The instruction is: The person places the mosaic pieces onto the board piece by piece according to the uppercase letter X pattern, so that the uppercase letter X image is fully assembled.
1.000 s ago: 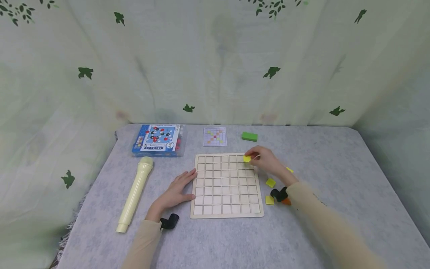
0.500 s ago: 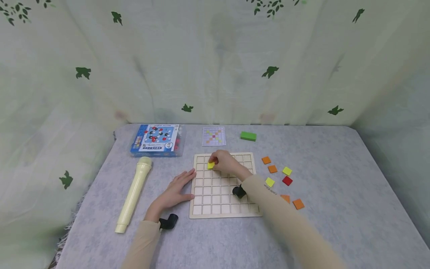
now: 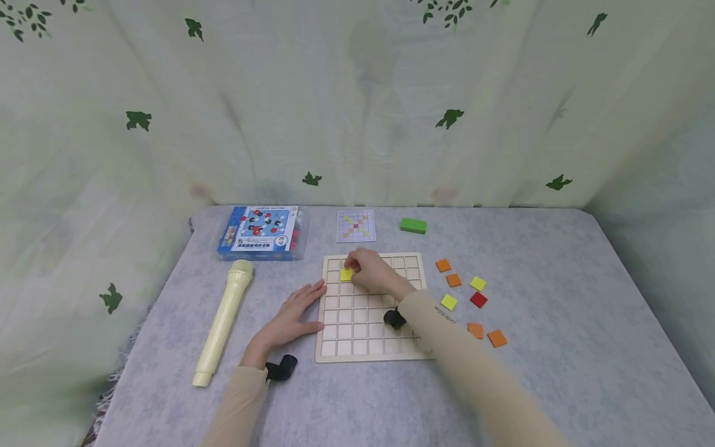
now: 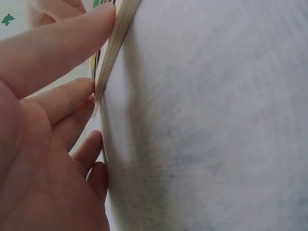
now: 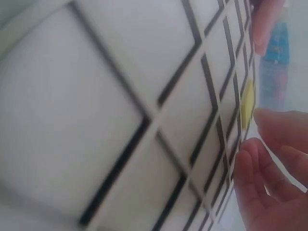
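A square wooden grid board lies on the table, and a yellow tile sits flat in a cell of its second row from the back. My right hand is over that row, its fingertips at the tile's right and back edges. In the right wrist view, one fingertip is right at the edge of the yellow tile; the other fingers are bent beside it, not wrapped around it. My left hand rests beside the board with fingers spread, its fingertips touching the board's left edge.
Loose orange, yellow and red tiles lie right of the board. Behind it are a patterned grid card, a green block and a blue boxed set. A cream microphone-shaped tube lies at the left.
My right hand has carried the yellow tile from the board's back right corner leftward and set it in a cell; the fingers have loosened from it. The left hand has stayed in place.
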